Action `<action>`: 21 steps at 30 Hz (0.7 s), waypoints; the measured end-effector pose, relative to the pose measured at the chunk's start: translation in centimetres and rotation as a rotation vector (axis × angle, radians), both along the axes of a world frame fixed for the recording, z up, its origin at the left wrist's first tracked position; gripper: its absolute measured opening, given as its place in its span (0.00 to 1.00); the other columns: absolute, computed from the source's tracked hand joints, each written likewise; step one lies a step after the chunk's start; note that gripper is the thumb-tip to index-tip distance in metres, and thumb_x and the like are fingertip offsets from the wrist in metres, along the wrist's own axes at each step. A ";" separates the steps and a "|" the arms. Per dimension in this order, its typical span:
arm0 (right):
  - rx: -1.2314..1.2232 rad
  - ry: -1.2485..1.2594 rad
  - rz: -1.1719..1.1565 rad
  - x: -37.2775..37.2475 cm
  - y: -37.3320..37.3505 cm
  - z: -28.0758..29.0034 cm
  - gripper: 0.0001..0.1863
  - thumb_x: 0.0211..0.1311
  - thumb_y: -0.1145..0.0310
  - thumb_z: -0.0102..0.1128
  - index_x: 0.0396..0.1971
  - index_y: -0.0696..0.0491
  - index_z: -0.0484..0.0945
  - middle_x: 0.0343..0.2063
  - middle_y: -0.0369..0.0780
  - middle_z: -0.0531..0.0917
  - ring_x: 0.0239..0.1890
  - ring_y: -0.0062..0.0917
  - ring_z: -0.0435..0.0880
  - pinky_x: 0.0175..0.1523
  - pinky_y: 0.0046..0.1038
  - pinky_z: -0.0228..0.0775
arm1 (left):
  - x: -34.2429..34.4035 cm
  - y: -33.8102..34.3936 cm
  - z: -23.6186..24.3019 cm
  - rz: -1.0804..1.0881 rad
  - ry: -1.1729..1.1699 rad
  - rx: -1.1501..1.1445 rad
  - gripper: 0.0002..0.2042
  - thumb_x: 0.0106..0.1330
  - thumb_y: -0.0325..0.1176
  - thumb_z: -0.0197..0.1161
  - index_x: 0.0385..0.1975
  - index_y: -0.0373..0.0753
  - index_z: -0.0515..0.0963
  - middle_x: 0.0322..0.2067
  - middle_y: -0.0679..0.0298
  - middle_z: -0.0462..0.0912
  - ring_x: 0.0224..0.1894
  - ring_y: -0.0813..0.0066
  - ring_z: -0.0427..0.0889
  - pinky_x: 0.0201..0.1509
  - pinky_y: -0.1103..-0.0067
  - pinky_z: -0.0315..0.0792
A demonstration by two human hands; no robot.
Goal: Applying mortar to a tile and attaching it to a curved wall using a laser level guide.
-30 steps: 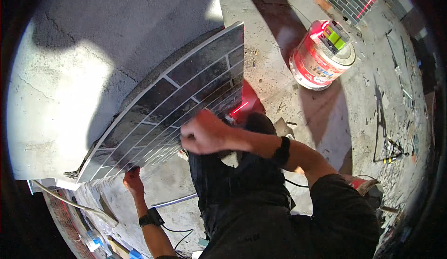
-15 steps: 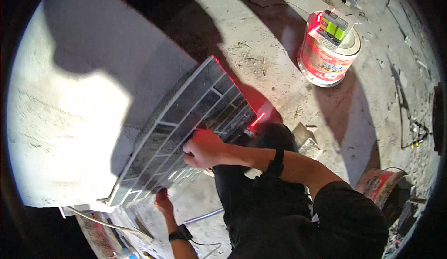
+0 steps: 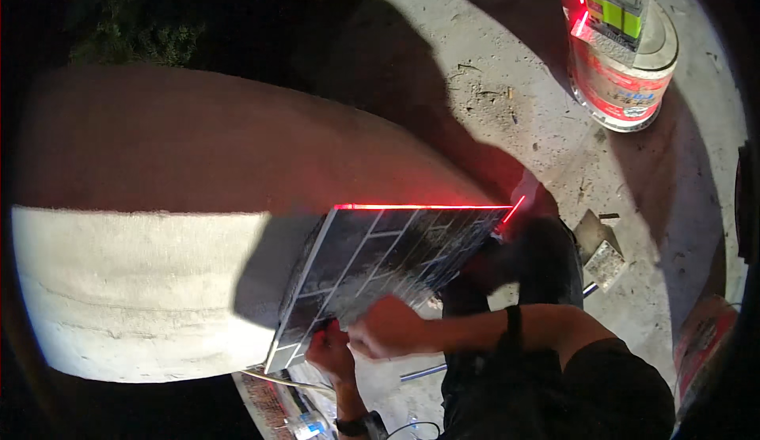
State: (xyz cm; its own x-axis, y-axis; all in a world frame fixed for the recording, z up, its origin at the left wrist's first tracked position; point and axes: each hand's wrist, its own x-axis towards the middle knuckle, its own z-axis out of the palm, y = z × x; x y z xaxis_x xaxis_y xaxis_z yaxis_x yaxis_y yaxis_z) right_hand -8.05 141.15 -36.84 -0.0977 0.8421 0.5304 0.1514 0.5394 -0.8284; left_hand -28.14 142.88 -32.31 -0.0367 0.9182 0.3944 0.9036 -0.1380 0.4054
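Observation:
A dark brick-patterned panel point(image 3: 356, 258) with pale joint lines lies against a pale wall point(image 3: 142, 282). A red laser line runs along its upper edge. My right hand point(image 3: 388, 328), slightly blurred, is closed in a fist in front of the panel's lower part; what it holds, if anything, is hidden. Just left of it, my left hand point(image 3: 332, 353) has its fingers drawn together near the panel's lower left corner. Something small and dark shows by those fingertips, too unclear to name.
At the upper right stands a red and white bucket point(image 3: 621, 84) bearing a green and black laser level point(image 3: 613, 14). A flat offcut point(image 3: 604, 264) lies on the concrete floor right of my legs. A pale cable point(image 3: 289, 382) and a clear bottle point(image 3: 307, 424) are low at the left.
The view has turned, so the panel's top edge is now level. My left hand has come up beside the right; the right has moved down toward the panel's lower part.

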 end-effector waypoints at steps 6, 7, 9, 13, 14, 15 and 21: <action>0.240 0.079 0.342 0.5 -3.0 4.1 0.12 0.58 0.62 0.63 0.21 0.51 0.76 0.16 0.40 0.79 0.17 0.39 0.81 0.25 0.40 0.72 | 0.0 -0.3 -0.7 0.219 -0.167 -0.072 0.09 0.63 0.27 0.70 0.25 0.27 0.83 0.19 0.56 0.85 0.25 0.77 0.82 0.30 0.78 0.75; 0.215 -0.047 0.203 0.2 -1.3 3.5 0.11 0.58 0.63 0.63 0.21 0.51 0.77 0.16 0.42 0.80 0.17 0.41 0.81 0.26 0.41 0.73 | 0.1 -0.1 -0.4 0.220 -0.186 -0.102 0.09 0.63 0.27 0.70 0.25 0.27 0.83 0.19 0.56 0.85 0.25 0.77 0.82 0.30 0.78 0.75; -0.015 0.140 0.045 -0.3 2.9 2.0 0.10 0.57 0.63 0.64 0.21 0.52 0.79 0.16 0.46 0.81 0.18 0.44 0.82 0.28 0.42 0.74 | 0.4 0.3 0.2 -0.143 0.177 0.127 0.07 0.63 0.26 0.69 0.27 0.26 0.84 0.24 0.56 0.87 0.28 0.76 0.83 0.33 0.77 0.76; -0.046 0.251 -0.020 -1.3 3.9 1.1 0.12 0.57 0.61 0.63 0.22 0.53 0.79 0.16 0.48 0.80 0.20 0.45 0.83 0.27 0.45 0.74 | 1.6 -0.1 0.6 -0.093 0.279 0.095 0.08 0.62 0.27 0.68 0.31 0.26 0.84 0.30 0.59 0.88 0.34 0.75 0.84 0.38 0.72 0.77; -0.055 0.262 0.006 -1.3 3.5 1.2 0.12 0.58 0.60 0.63 0.21 0.53 0.79 0.16 0.49 0.80 0.20 0.46 0.83 0.27 0.45 0.74 | 2.1 -0.5 0.1 -0.110 0.254 0.111 0.08 0.62 0.28 0.68 0.31 0.27 0.84 0.30 0.59 0.88 0.33 0.75 0.84 0.38 0.72 0.77; -0.072 0.286 -0.064 -1.4 2.9 1.5 0.13 0.58 0.60 0.62 0.21 0.53 0.79 0.16 0.49 0.80 0.19 0.46 0.83 0.27 0.45 0.74 | 2.3 -0.7 0.0 -0.123 0.238 0.141 0.08 0.62 0.29 0.68 0.30 0.28 0.84 0.30 0.59 0.88 0.33 0.75 0.84 0.38 0.73 0.77; 0.518 -0.355 -0.323 -2.8 0.7 3.2 0.12 0.64 0.59 0.56 0.27 0.51 0.78 0.18 0.42 0.79 0.25 0.38 0.84 0.25 0.40 0.71 | 0.6 -0.7 -0.3 0.477 -0.168 -0.226 0.05 0.63 0.24 0.66 0.29 0.29 0.83 0.33 0.50 0.87 0.35 0.64 0.87 0.43 0.67 0.82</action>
State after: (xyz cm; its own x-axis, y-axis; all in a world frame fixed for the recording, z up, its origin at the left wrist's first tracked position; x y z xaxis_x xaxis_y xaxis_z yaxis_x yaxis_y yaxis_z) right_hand -10.82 141.84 -33.66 -0.1269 0.5059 0.8532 0.5835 0.7337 -0.3482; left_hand -27.53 142.18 -32.61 -0.5149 0.8454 0.1420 0.7648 0.3782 0.5216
